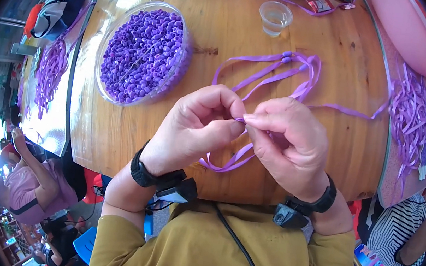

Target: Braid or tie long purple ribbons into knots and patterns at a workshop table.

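Note:
Over the near middle of the table, my left hand [193, 125] and my right hand [293, 142] meet fingertip to fingertip. Both are closed in a pinch on a flat purple ribbon [230, 165], of which only a small bit shows between the fingers. Loops of it hang below my hands and spread over the wood beyond them. Purple beads [286, 58] sit on the ribbon near its far loop. To the left of my hands stands a round clear tub [178, 79] full of purple beads [143, 51]. Whether a bead is inside the pinch is hidden by the fingers.
A clear plastic cup [275, 19] stands at the far side of the wooden table [225, 29]. Heaps of purple ribbon lie on side tables at right [412, 116] and left [52, 70]. People sit at the left [41, 187] and right [404, 233]. A cable [239, 246] runs down my shirt.

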Available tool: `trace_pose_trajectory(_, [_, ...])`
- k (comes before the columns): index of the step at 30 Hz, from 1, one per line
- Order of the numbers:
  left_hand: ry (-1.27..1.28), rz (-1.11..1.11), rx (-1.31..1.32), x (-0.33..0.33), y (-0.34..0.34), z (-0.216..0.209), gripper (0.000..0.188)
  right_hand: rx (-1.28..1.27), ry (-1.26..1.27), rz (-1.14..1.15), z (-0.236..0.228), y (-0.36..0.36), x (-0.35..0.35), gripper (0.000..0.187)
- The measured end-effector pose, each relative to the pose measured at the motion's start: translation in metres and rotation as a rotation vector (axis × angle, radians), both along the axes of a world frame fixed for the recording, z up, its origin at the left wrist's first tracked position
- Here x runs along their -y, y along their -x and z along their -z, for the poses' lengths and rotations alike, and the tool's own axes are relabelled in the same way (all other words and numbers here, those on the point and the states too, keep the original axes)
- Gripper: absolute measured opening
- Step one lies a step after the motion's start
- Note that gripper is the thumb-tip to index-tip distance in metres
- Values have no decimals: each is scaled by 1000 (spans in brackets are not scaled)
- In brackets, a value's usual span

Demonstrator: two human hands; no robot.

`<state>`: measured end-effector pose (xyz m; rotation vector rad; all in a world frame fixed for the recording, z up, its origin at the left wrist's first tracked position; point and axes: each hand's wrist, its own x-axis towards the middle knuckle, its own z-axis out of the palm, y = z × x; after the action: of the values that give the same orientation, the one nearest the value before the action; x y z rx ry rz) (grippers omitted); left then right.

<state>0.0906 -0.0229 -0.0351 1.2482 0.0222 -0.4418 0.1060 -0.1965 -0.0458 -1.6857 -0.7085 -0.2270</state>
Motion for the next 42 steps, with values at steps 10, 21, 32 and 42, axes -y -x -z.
trace_pose_trajectory(10, [-590,-225,975,10,0,7,26,-81,-68,85,-2,7,-3,18])
trace_pose_trajectory(21, [-577,-327,995,16,0,14,24,-317,-147,-59,-1,5,3,16])
trace_pose_trajectory(32, [10,-160,115,14,13,-3,17,7,-42,93,3,6,-1,24])
trace_pose_trajectory(42, [-159,-122,285,13,10,5,10,88,-23,83,2,1,-1,23])
